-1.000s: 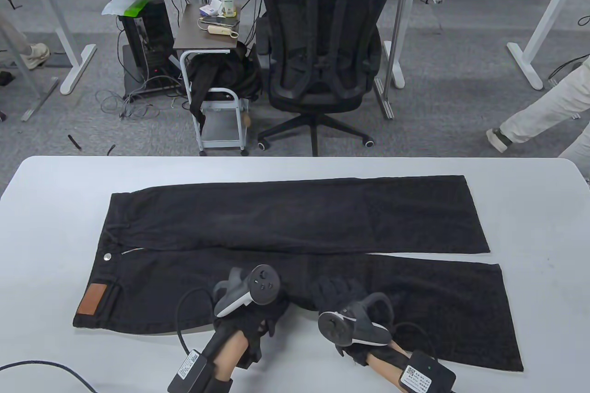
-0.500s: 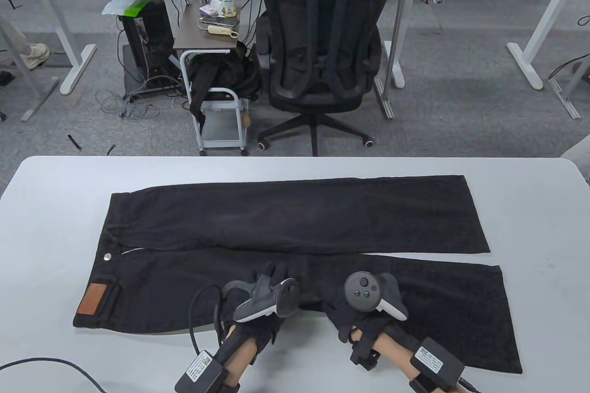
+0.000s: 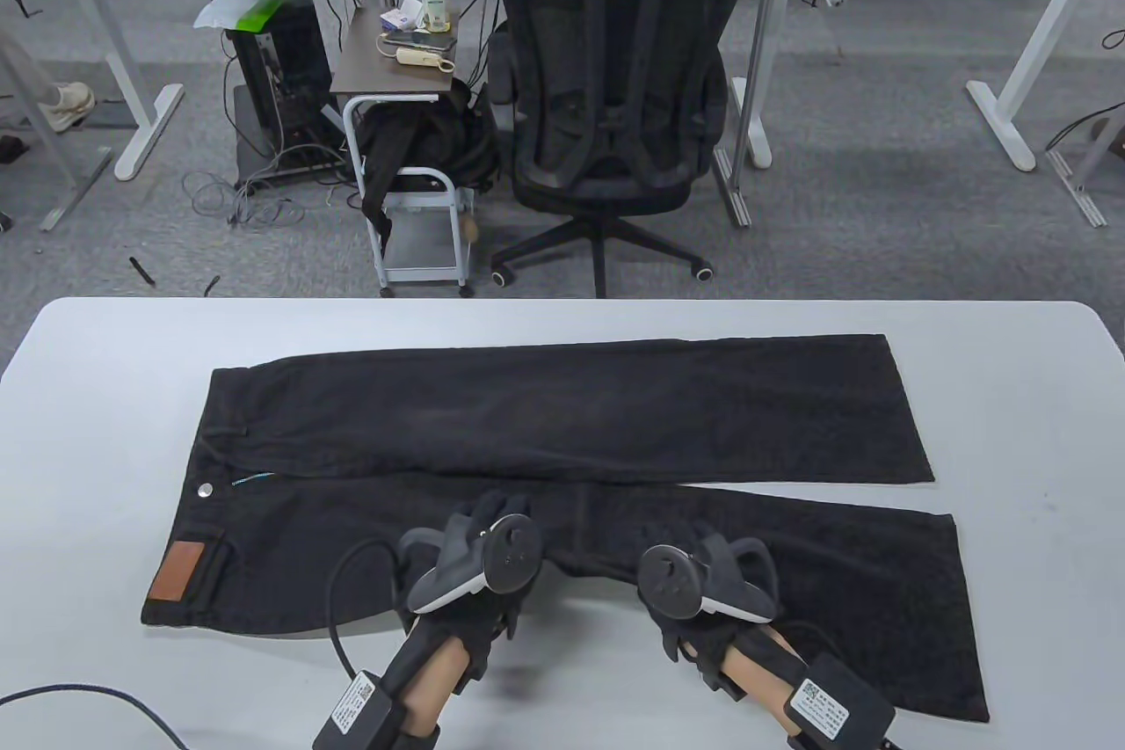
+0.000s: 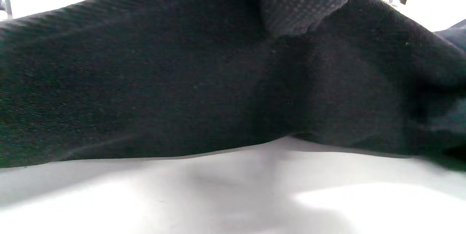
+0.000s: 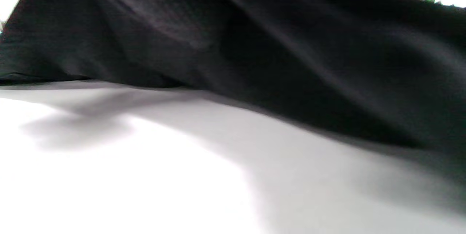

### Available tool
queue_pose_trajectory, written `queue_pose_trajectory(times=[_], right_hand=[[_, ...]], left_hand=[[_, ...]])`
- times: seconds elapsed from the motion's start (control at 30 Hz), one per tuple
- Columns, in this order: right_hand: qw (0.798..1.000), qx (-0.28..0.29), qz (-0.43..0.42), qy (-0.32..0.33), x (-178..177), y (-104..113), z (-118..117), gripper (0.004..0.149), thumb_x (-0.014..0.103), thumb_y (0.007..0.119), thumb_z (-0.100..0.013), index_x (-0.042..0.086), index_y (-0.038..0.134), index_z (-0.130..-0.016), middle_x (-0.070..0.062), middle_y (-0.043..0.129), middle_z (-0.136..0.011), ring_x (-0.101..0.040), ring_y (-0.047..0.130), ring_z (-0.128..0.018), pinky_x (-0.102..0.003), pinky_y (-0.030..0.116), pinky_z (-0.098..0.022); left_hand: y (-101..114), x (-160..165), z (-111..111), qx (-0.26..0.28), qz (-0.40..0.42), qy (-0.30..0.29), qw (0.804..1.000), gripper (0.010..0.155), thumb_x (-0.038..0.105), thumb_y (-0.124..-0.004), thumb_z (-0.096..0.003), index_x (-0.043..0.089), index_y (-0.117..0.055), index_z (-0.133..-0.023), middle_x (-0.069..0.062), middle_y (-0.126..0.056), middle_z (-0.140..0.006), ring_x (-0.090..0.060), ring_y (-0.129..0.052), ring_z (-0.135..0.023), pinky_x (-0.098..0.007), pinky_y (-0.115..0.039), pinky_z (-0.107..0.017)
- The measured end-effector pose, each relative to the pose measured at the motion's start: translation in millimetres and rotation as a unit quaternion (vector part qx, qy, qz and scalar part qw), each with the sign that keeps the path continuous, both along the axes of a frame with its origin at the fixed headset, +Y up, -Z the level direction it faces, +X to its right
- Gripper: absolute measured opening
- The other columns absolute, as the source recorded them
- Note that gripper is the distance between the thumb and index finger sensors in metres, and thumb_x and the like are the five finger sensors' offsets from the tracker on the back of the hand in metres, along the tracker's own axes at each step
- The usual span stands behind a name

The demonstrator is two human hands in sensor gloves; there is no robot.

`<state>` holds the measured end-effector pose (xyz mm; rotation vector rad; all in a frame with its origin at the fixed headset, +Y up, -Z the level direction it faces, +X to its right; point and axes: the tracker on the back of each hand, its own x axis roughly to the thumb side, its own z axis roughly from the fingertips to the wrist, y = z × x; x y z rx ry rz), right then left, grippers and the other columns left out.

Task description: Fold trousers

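Since half a second ago the near edge of the black trousers [image 3: 562,469] has bowed further off the white desk [image 3: 97,451] between the two hands, and the right tracker has rolled from facing up to facing left. The trousers lie flat across the desk, waistband at left, both legs running right, the near leg's hem close to the desk's front edge. The left hand [image 3: 492,552] and right hand [image 3: 694,574] both sit on the near leg's front edge, mid-length and a little apart; the left wrist view shows one dotted fingertip [image 4: 302,4] pressing into raised cloth [image 4: 182,81], so that hand appears to grip the edge, while the right hand's closure cannot be told. The likely step, carrying the near leg over the far one, will go best with both hands lifting evenly and matching seam to seam.
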<state>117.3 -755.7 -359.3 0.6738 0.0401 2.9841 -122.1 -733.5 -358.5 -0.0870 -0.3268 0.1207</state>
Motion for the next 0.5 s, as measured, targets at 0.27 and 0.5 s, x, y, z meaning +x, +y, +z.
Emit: queue_pose_trajectory(times=[0.27, 0.5], right_hand=[[0.991, -0.053, -0.003, -0.120, 78.5, 32.1, -23.3, 0.060, 0.023, 0.078, -0.047, 0.014, 0.059, -0.103, -0.013, 0.077, -0.100, -0.041, 0.074, -0.093, -0.060, 0.057, -0.070], [0.962, -0.118, -0.195, -0.149, 142.2, 43.9, -31.2, 0.054, 0.023, 0.081, -0.047, 0.011, 0.070, -0.099, -0.015, 0.088, -0.090, -0.040, 0.087, -0.081, -0.059, 0.065, -0.064]], left_hand=[[1.1, -15.8, -6.5, -0.033, 0.048, 0.013, 0.998, 0.043, 0.040, -0.080, -0.0499, 0.021, -0.083, -0.089, -0.004, -0.072, -0.114, -0.035, -0.065, -0.108, -0.059, -0.055, -0.077], [-8.7, -24.9, -14.0, -0.074, 0.074, 0.025, 0.994, 0.044, 0.040, -0.081, -0.0500, 0.022, -0.082, -0.089, -0.005, -0.072, -0.114, -0.036, -0.065, -0.108, -0.059, -0.055, -0.077]])
